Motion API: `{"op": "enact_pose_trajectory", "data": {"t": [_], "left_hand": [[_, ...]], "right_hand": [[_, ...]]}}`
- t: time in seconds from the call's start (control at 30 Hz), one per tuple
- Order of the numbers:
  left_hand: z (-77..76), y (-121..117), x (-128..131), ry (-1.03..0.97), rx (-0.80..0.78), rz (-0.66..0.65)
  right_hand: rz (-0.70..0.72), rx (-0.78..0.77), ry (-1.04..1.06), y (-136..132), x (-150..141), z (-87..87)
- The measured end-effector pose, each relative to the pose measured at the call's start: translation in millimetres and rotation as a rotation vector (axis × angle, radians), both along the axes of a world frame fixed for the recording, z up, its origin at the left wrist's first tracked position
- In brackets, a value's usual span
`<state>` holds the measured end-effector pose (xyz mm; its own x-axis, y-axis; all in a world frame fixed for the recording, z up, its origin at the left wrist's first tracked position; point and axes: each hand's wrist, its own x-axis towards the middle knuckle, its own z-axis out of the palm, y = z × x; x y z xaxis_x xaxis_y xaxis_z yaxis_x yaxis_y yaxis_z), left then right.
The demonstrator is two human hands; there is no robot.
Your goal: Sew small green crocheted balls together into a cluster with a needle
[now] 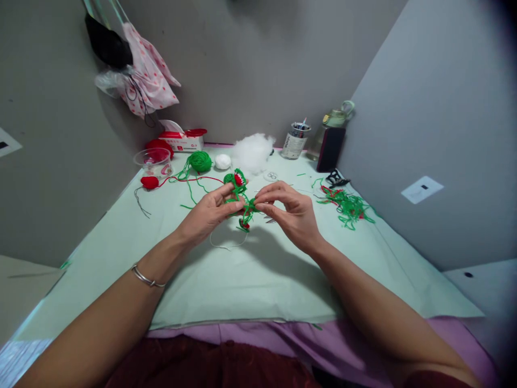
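Note:
Between my two hands, above the middle of the table, is a green crochet piece [241, 188] with red and white parts and loose green strands. My left hand [214, 206] is closed on its left side, thumb on top. The fingertips of my right hand [288, 212] pinch its right side; a thin tool may be there, too small to make out. A red and green bit [244, 224] hangs below the fingers. A pale thread [226, 247] loops down toward the table. Scissor-like metal points [269, 220] show partly behind my right hand.
Behind lie a green yarn ball [200, 161], a white yarn ball [222, 161] and fluffy stuffing [253, 152]. A plastic cup [153, 161] and red yarn [149, 182] are left. Yarn scraps [352, 207], a phone [332, 150], a bottle [336, 117] and a pen jar [294, 143] are right.

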<state>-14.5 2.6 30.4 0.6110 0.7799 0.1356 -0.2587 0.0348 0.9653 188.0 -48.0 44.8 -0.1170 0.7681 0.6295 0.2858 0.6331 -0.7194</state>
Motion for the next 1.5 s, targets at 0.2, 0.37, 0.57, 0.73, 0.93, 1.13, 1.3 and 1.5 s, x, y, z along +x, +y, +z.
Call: {"op": "enact_pose_trajectory", "data": {"t": [0.2,0.37,0.57,0.73,0.93,1.13,1.3,1.5], "left_hand": [[-1.3,0.1,-0.2,-0.025,0.015,-0.005],[-2.3,0.5,-0.5,-0.021,0.015,0.013],[-1.4,0.4,-0.5,-0.022,0.032,0.004],[1.2,-0.7,0.2,-0.018,0.044,-0.004],[2.5,-1.4,0.3,-0.020,0.026,0.002],[3.0,-1.5,-0.1,-0.015,0.030,0.000],[3.2,-2.0,0.4,-0.011,0.014,0.006],[4.5,-3.3,0.7,0.021,-0.012,0.029]], "right_hand": [[-0.044,0.095,-0.057,-2.5,-1.2,-1.1],[-0.079,0.171,-0.132,-3.5,-1.5,-1.4],[-0.112,0.226,-0.188,-2.7,-0.4,-1.3],[-0.114,0.329,-0.235,-0.6,0.2,-1.9],[-0.120,0.392,-0.276,-0.2,-0.2,-2.9],[-0.134,0.417,-0.287,-0.6,-0.5,-4.1],[-0.155,0.422,-0.323,-1.0,0.0,-4.8],[-0.176,0.438,-0.379,-1.0,-0.1,-6.5]]}}
